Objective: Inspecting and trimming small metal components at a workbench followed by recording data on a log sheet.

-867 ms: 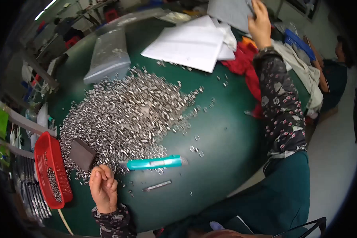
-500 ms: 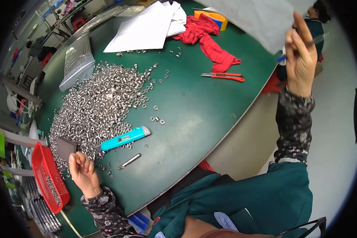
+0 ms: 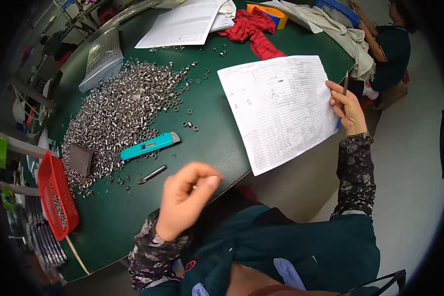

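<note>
My right hand (image 3: 349, 108) is closed on the right edge of a printed paper sheet (image 3: 283, 111) with ruled rows and a few dark marks. The same fingers hold a slim pen (image 3: 346, 83), its blue end showing below them. The sheet tilts over the table's edge. My left hand (image 3: 186, 197), somewhat blurred, hovers near that edge with curled fingers and the thumb near the index finger. Whatever it may hold is hidden. Close to it lie a short metal cutting bit (image 3: 153, 174) and a teal utility knife (image 3: 150, 146).
A large heap of small metal nuts (image 3: 123, 111) covers the left of the green table (image 3: 207, 148). Around it are a dark block (image 3: 80, 160), a red basket (image 3: 59, 197) and a plastic bag (image 3: 101, 64). Papers (image 3: 182, 24), red cloth (image 3: 251, 29) and another person (image 3: 392, 54) are farther off.
My right hand has brought the sheet down and left, over the table's edge, where it hides the red-handled cutter. My left hand has moved right, away from the dark block.
</note>
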{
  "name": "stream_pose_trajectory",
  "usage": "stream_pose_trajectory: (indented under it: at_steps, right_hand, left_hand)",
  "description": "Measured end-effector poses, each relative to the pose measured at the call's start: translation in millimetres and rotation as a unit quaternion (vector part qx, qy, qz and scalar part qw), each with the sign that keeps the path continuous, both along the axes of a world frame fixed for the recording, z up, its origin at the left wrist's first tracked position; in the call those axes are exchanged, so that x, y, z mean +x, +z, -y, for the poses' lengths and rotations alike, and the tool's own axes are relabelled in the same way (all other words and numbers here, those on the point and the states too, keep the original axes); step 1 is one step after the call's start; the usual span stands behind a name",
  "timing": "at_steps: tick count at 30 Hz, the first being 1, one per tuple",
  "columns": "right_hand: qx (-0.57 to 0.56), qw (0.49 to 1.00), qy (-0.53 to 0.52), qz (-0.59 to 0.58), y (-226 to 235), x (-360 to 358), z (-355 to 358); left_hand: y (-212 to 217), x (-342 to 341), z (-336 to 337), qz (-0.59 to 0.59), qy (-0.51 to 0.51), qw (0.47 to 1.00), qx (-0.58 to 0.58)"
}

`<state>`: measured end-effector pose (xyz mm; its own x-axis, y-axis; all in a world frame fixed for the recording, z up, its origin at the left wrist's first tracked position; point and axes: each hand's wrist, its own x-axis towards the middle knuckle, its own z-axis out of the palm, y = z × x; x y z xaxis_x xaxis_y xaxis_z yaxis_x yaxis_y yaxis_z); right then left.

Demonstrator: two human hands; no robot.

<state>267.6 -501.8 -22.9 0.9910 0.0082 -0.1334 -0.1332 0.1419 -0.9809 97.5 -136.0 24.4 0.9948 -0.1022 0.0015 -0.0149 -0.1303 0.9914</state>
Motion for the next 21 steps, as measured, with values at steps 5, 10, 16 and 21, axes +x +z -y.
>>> stream_pose_trajectory:
  at_steps: [5,10,16,21]
  right_hand:
    - [-0.061,0.998,-0.003,0.010,6.9,0.6,-33.6]
    - [-0.040,0.999,-0.002,-0.001,4.9,-1.7,-52.0]
    - [-0.117,0.983,-0.059,0.125,35.1,-23.7,-64.6]
    - [0.121,0.853,0.131,0.490,97.2,-85.6,-94.7]
  left_hand:
    - [-19.7,19.7,49.5,0.174,-0.100,0.939,0.278]
    - [-42.2,36.8,78.2,0.269,-0.147,0.870,0.386]
    - [-64.9,56.6,74.8,0.314,-0.191,0.882,0.295]
    - [-60.6,56.7,76.4,0.305,-0.227,0.881,0.280]
